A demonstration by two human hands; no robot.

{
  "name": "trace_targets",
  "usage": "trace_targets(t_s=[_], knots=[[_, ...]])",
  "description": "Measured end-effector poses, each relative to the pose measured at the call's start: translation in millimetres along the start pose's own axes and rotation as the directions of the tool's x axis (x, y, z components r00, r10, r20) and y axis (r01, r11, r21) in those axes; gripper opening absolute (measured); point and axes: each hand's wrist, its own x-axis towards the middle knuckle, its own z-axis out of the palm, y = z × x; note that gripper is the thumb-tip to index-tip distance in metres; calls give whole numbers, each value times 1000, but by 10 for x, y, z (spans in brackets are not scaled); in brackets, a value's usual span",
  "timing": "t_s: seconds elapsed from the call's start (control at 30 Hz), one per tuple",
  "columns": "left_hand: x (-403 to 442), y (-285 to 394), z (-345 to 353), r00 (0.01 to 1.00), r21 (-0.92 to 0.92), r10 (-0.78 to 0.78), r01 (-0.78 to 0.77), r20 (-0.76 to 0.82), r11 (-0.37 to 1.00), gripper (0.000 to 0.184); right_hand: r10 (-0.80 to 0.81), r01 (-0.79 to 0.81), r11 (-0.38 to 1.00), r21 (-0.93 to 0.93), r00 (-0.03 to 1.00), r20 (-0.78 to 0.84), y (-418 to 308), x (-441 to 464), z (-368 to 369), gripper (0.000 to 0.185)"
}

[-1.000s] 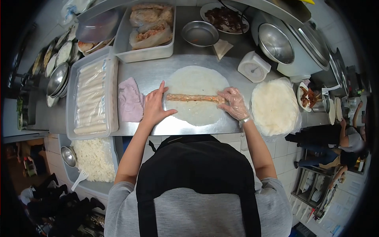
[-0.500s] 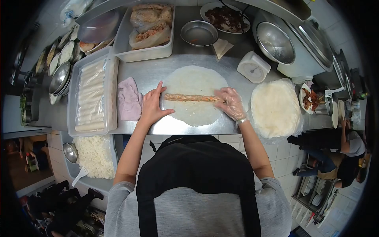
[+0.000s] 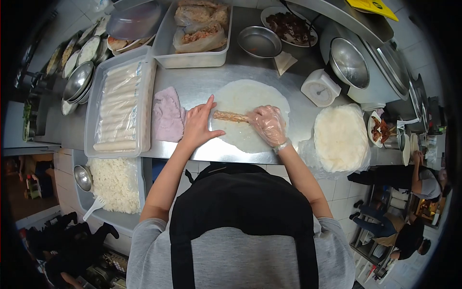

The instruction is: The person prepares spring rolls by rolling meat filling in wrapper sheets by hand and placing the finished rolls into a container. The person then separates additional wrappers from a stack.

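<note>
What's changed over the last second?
The gloved right hand slid left along the filling strip, from its right end toward the middle, covering more of it. The camera view shifted too. Unchanged: left hand spread at the left edge of the round wrapper; pink cloth and scale in place.

Light glints off the metal counter [image 3: 195,79]. Pale tiles cover the floor [image 3: 340,191] and upper-right wall [image 3: 413,30].

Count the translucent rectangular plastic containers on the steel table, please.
2: the left container holds pale cylindrical rolls; the rear container, beyond it and slightly right, holds bagged orange filling.
</note>
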Motion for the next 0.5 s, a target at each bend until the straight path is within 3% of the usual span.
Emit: trace_targets(t_s=[0.07,0.3,0.37,0.5], knots=[[-2,-3,-2,1000,-3,-3,3,-1,1000,122,75,-75,997,1,996,39,14,-62,-65,26],[-11,-13,-3,1000,2,26,-26,-5,1000,119,66,-65,997,-39,997,29,68,-155,-205,36],[-3,-20,-4,1000,9,22,-22,9,1000,120,160,-153,983,98,985,-70,59,-139,-312,43],[-7,-9,-2,1000,-2,31,-31,-4,1000,119,195,-195,981,1,981,-21,134,-254,-344,48]])
